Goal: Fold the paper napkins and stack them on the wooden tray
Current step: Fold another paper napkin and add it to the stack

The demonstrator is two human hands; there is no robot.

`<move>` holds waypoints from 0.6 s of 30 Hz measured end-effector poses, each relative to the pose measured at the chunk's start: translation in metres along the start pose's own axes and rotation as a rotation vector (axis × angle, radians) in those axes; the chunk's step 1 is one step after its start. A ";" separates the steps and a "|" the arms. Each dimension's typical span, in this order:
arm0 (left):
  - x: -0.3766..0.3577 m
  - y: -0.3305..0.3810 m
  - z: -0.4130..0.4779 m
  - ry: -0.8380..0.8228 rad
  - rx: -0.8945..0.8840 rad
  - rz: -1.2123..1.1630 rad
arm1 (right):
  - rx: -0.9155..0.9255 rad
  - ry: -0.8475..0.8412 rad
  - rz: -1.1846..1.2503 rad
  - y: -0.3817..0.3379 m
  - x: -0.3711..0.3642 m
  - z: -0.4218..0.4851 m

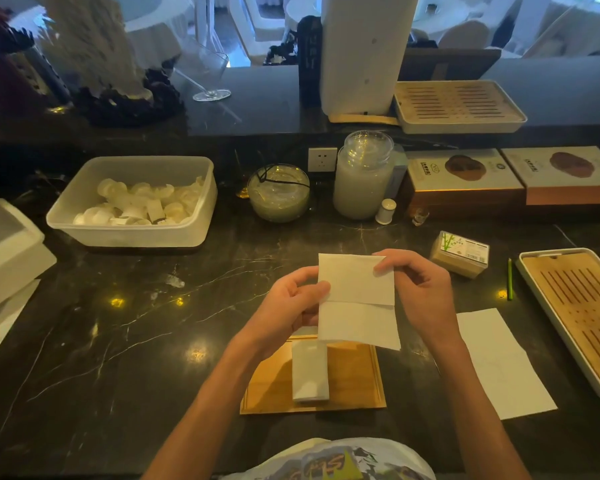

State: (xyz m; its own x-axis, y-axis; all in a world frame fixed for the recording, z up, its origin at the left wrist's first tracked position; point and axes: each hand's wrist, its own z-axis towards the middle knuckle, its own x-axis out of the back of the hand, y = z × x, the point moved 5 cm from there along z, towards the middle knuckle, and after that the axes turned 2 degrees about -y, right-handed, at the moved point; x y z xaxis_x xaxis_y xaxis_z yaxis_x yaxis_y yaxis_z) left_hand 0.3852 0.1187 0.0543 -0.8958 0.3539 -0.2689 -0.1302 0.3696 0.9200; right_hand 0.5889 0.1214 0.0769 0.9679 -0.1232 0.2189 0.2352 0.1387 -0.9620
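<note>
I hold a white paper napkin (pixel 357 303) up above the counter, partly folded so its top flap overlaps the lower half. My left hand (pixel 293 304) pinches its left edge and my right hand (pixel 418 285) pinches its upper right corner. Below it lies the flat wooden tray (pixel 357 375), with one folded napkin (pixel 309 370) lying lengthwise on its left half. Another unfolded napkin (pixel 503 362) lies flat on the dark counter to the right of the tray.
A slatted bamboo tray in a white frame (pixel 579 317) sits at the right edge, a green pencil (pixel 509 278) and a toothpick box (pixel 459 254) beside it. A plastic tub of white cups (pixel 136 202), a glass bowl (pixel 278 192) and a jar (pixel 362 174) stand behind.
</note>
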 end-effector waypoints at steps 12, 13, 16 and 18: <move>0.013 -0.002 0.003 0.152 -0.048 0.086 | -0.549 -0.254 0.234 0.023 -0.019 -0.013; 0.014 -0.002 0.003 0.161 -0.051 0.097 | -0.562 -0.279 0.251 0.025 -0.021 -0.016; 0.017 -0.004 0.003 0.173 -0.058 0.114 | -0.596 -0.272 0.306 0.032 -0.023 -0.021; 0.019 -0.005 0.003 0.180 -0.061 0.126 | -0.592 -0.236 0.288 0.036 -0.022 -0.021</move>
State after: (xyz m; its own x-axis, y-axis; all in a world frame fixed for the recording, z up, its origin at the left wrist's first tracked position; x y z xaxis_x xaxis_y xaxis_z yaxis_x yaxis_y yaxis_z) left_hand 0.3705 0.1264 0.0435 -0.9672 0.2334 -0.1002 -0.0324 0.2778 0.9601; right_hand 0.5743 0.1083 0.0345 0.9936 0.0641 -0.0932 -0.0564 -0.4334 -0.8995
